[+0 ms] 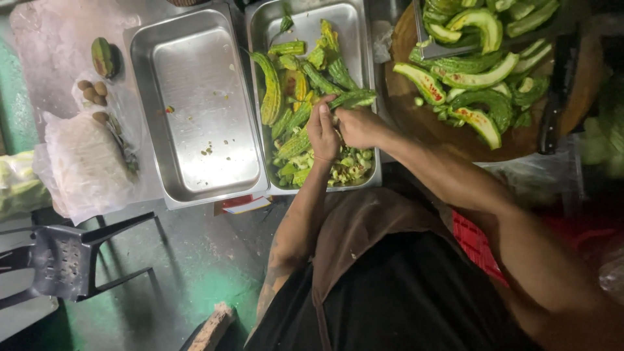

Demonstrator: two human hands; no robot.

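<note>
My left hand (322,133) and my right hand (359,127) meet over a steel tray (354,36) full of bitter gourd pieces and scraps. Together they grip one long green bitter gourd (354,98), which lies across the tray just above my fingers. More gourds (271,88) lie whole or cut in the tray's left half, and pale seeds and pith (344,169) are heaped at its near end.
An almost bare second steel tray (195,104) sits to the left. A round wooden board (468,133) at right carries halved gourds (481,78) and a dark knife (556,97). Plastic bags (84,162) lie far left, a black stool (65,257) below.
</note>
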